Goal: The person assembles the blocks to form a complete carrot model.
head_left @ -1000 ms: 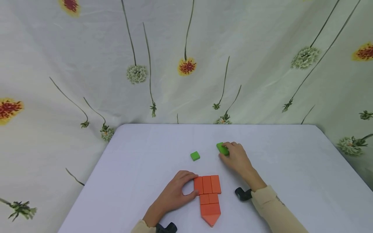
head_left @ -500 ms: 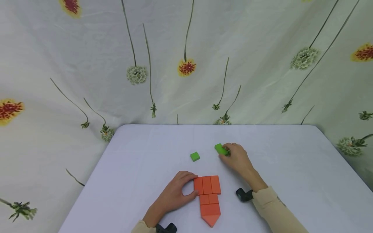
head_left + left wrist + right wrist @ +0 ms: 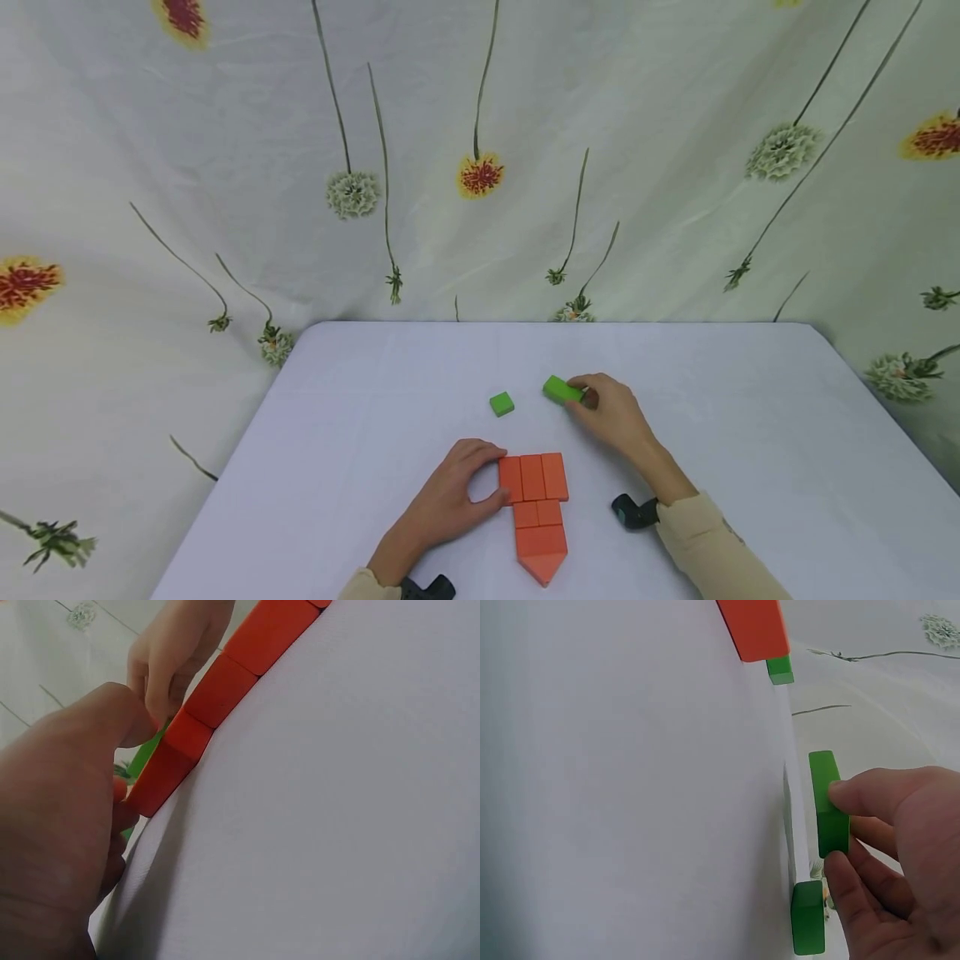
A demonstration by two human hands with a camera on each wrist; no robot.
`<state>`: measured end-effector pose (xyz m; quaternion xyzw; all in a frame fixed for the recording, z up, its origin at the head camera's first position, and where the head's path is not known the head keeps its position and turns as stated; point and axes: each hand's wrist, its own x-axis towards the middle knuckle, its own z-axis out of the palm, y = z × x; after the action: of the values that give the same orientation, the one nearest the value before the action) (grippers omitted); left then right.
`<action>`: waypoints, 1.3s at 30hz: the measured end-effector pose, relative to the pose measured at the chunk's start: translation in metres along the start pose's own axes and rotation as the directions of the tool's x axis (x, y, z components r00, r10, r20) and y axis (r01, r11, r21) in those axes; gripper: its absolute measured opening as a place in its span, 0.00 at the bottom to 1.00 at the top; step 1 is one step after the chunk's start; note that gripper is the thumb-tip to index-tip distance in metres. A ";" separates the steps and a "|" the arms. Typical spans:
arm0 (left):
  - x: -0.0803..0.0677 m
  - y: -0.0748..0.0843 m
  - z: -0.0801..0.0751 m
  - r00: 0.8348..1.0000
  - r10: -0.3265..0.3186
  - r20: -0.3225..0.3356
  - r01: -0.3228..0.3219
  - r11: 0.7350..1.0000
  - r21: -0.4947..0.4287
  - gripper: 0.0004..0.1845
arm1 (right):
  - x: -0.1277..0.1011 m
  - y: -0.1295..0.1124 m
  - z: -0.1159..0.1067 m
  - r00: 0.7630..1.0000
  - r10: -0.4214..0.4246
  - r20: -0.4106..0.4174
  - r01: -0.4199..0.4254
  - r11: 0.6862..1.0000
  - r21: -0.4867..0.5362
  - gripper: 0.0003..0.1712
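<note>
My right hand (image 3: 611, 412) pinches a green block (image 3: 559, 389) between thumb and fingers toward the table's far side. In the right wrist view this held block (image 3: 825, 799) is off the tabletop, with another green block (image 3: 808, 919) below it. My left hand (image 3: 461, 492) brackets the leftmost orange block (image 3: 511, 479), fingertips at its far corner and thumb at its near corner. Several orange blocks (image 3: 532, 477) lie fitted together: three upright ones in a row, two small ones, a wider one, and a triangular block (image 3: 543, 568) pointing toward me.
A small green block (image 3: 502, 404) lies alone on the white table (image 3: 360, 400), beyond the orange shape. Behind the table hangs a flower-print cloth (image 3: 420, 233). Each wrist wears a black camera, the right one (image 3: 633, 512) close over the table.
The green block in my right hand has moved left and slightly nearer, and turned a little. The left hand and the orange blocks have stayed in place.
</note>
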<state>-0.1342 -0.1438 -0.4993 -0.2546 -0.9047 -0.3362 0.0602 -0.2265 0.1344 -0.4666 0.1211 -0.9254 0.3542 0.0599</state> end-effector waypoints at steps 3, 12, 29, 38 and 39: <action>0.000 0.000 0.000 1.000 -0.005 -0.005 0.005 1.000 0.001 0.24 | -0.004 0.001 0.001 1.000 -0.027 0.006 0.027 0.999 0.035 0.19; 0.000 0.001 0.000 1.000 0.001 -0.016 -0.001 1.000 0.001 0.22 | -0.013 -0.003 0.006 0.980 -0.188 0.067 0.178 0.975 0.135 0.19; 0.001 -0.001 0.001 1.000 0.018 -0.025 -0.018 1.000 -0.003 0.21 | -0.023 -0.012 0.015 0.921 -0.294 0.258 0.247 0.948 0.200 0.17; 0.001 0.000 0.000 1.000 -0.003 -0.007 0.003 1.000 -0.009 0.21 | -0.024 -0.010 0.018 0.895 -0.328 0.303 0.271 0.938 0.216 0.16; 0.001 0.000 0.000 1.000 -0.005 -0.007 0.005 1.000 -0.009 0.21 | -0.024 -0.010 0.018 0.893 -0.333 0.303 0.274 0.936 0.219 0.16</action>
<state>-0.1347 -0.1430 -0.4992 -0.2516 -0.9036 -0.3413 0.0613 -0.2010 0.1198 -0.4784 0.3277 -0.8577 0.3924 -0.0545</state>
